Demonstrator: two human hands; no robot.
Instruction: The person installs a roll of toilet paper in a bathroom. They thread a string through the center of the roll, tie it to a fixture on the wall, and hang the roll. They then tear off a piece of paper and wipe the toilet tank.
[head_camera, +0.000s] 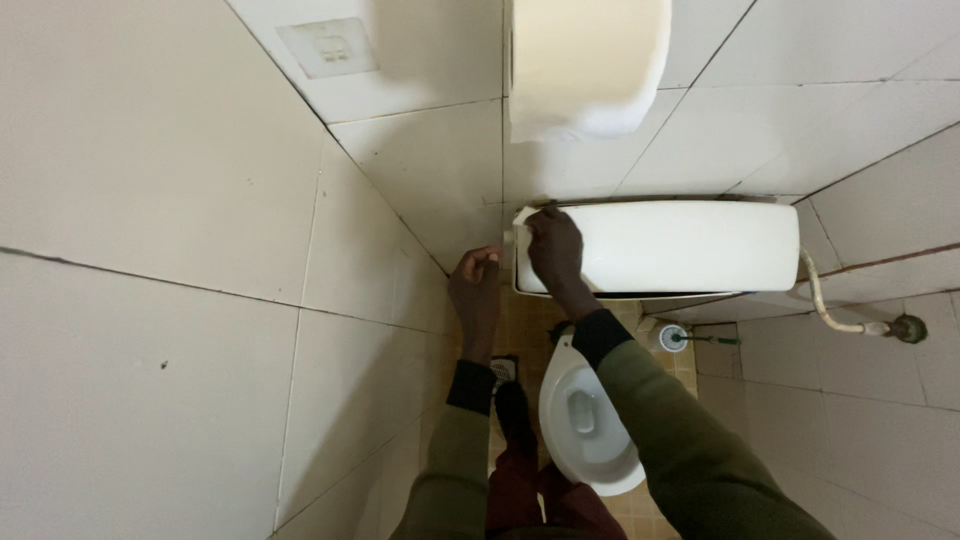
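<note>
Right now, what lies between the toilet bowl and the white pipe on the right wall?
In the head view, a toilet brush stands on the floor between the toilet bowl and the pipe.

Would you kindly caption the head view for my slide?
Both hands at a white wall-mounted cistern: right hand on its front corner, left hand at its side, toilet bowl below.

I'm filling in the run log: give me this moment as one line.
left hand: at the cistern's left end, grip unclear | right hand: on top of the white cistern | toilet bowl: below, open
</note>
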